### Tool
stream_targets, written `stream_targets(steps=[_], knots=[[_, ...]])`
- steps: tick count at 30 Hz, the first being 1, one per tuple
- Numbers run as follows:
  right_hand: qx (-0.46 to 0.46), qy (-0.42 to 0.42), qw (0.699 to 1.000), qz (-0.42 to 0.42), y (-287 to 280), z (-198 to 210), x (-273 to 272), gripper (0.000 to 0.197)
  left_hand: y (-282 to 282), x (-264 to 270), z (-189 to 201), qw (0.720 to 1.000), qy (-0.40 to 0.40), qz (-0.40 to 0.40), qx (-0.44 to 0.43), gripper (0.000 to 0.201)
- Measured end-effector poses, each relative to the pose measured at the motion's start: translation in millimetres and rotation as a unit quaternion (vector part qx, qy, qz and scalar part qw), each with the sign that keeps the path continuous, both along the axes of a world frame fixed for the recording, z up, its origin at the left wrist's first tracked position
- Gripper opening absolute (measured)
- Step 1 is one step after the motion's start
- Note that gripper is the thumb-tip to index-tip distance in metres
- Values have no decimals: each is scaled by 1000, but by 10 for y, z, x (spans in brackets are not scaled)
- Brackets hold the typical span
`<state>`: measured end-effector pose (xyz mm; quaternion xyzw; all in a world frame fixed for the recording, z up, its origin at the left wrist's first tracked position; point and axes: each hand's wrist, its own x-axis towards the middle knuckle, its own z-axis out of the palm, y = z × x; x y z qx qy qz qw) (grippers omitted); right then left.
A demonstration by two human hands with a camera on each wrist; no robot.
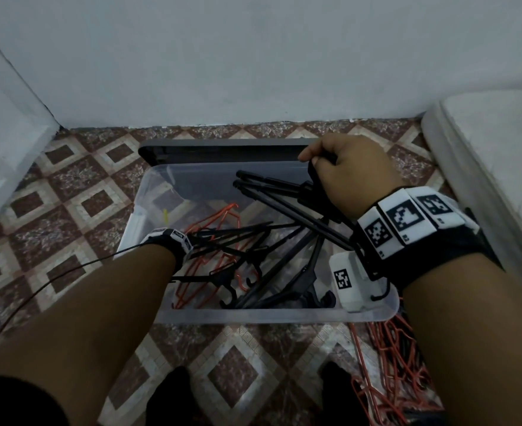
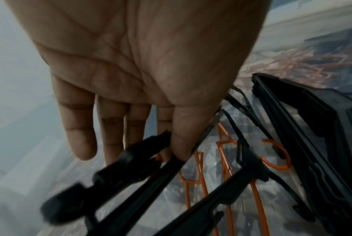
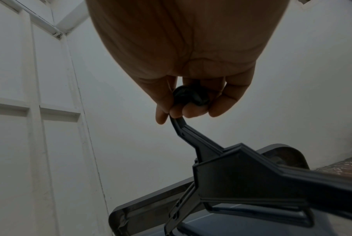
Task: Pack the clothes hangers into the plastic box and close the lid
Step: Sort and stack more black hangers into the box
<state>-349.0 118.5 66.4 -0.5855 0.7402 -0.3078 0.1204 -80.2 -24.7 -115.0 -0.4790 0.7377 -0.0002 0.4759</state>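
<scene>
A clear plastic box (image 1: 268,316) stands open on the tiled floor, with several black hangers (image 1: 253,241) and orange wire hangers (image 1: 229,212) lying in it. Its grey lid (image 1: 222,149) sits just behind the far rim. My right hand (image 1: 339,167) is over the box's far right corner and grips the hooks of two black hangers (image 1: 284,192), which slope down into the box. In the right wrist view, fingers (image 3: 221,105) curl round a hook (image 3: 191,95). My left hand (image 2: 171,143) reaches into the box's left side, thumb and forefinger pinching a black hanger's arm (image 2: 130,162).
A tangled pile of orange and black hangers (image 1: 385,364) lies on the floor right of the box. A white ledge (image 1: 484,149) runs along the right, a wall behind and a white door panel (image 1: 7,133) on the left. My feet (image 1: 173,392) are in front.
</scene>
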Motion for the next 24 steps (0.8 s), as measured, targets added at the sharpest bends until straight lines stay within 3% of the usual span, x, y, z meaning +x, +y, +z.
stream_targets(steps=[4, 8, 11, 17, 19, 22, 24], knots=[[0, -3, 1000, 4, -11, 9, 34, 25, -122, 114, 210, 992, 106, -3, -60, 7], [1, 8, 1000, -1, 55, 64, 59, 24, -180, 252, 558, 973, 175, -61, -138, 13], [6, 12, 1000, 2, 131, 119, 62, 24, -191, 366, 697, 962, 193, -60, -182, 13], [3, 15, 1000, -3, 263, 147, -6, 25, -145, 484, 622, 972, 162, -20, -171, 28], [2, 12, 1000, -8, 266, 149, -31, 25, -83, 463, 581, 965, 167, -6, -202, 36], [1, 10, 1000, -9, 237, 136, -54, 25, -56, 224, 603, 937, 248, -36, -244, 32], [2, 8, 1000, -5, 203, 113, -52, 25, -36, 12, 570, 928, 295, -64, -218, 20]])
